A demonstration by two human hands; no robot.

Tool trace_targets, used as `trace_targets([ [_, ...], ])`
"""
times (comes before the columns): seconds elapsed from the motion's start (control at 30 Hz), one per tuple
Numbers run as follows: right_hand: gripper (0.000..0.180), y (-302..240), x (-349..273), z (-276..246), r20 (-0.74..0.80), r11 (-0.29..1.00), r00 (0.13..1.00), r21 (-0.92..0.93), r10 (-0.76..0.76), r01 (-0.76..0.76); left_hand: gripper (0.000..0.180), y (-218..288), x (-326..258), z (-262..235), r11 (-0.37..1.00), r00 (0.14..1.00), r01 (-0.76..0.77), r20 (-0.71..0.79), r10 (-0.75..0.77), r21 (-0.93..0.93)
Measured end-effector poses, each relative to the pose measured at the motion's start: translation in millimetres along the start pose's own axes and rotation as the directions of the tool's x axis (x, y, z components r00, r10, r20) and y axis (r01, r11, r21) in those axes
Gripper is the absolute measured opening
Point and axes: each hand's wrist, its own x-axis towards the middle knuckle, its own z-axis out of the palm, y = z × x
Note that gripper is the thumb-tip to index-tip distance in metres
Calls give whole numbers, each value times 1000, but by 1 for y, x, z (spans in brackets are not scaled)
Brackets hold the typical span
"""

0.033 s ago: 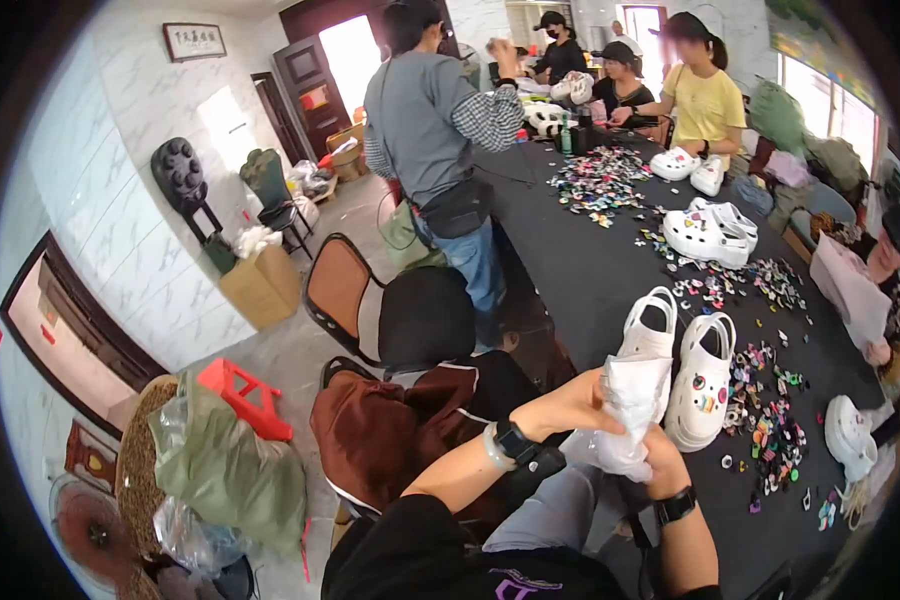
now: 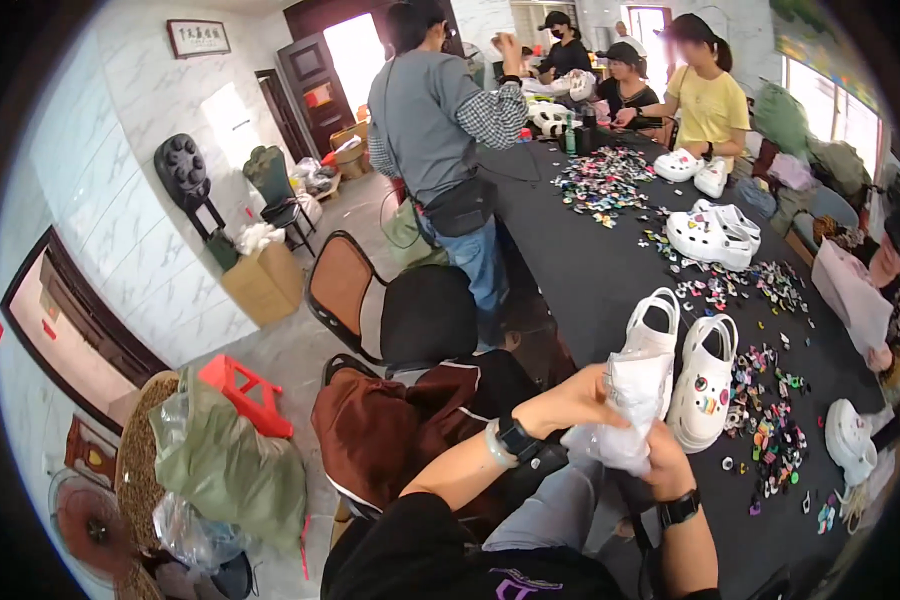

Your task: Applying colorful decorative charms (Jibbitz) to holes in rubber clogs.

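White crumpled plastic bag (image 2: pixel 615 420) sits bunched up between both our hands, right at the near edge of the black counter (image 2: pixel 590 270) and just in front of the pair of white clogs (image 2: pixel 682 365). Our left hand (image 2: pixel 570 400) has its fingers curled around the upper side of the bag, thumb pressed into it. Our right hand (image 2: pixel 660 455) cups it from underneath, fingers mostly buried in the plastic (so we can't tell exactly how they're set, only that they're closed on it). Compared with the earlier picture we honestly see no change: same grip, same spot, clogs in the same place. One clog (image 2: pixel 705 385) already wears a few colourful charms, and loose charms (image 2: pixel 770 430) lie scattered over the counter to the right of it. A brown jacket (image 2: pixel 390 425) is draped over the chair to our left. Farther up, a person in a grey top (image 2: pixel 425 110) stands at the counter.
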Motion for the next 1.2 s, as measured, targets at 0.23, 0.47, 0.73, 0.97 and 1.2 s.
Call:
trace_targets([
  [0.23, 32, -33, -20, -22, -204, 825, 894, -504, -400, 254, 43, -14, 91, -74, 927, 834, -333, -511, 206, -170],
  [0.47, 35, -8, -23, -53, -180, 799, 870, -512, -459, 315, 33, -51, 161, -113, 487, 770, -213, -161, 617, 847],
  [0.73, 39, 0, -40, -82, -199, 829, 848, -407, -491, 384, 31, -85, 175, -100, 680, 898, 18, -310, 311, 733],
  [0.97, 40, -2, -41, -78, -193, 828, 856, -421, -480, 369, 38, -49, 182, -97, 515, 943, 136, -270, 195, 846],
  [1.2, 41, -10, -40, -69, -227, 818, 834, -435, -504, 376, 35, -49, 231, -85, 490, 925, 241, -44, -378, 838],
])
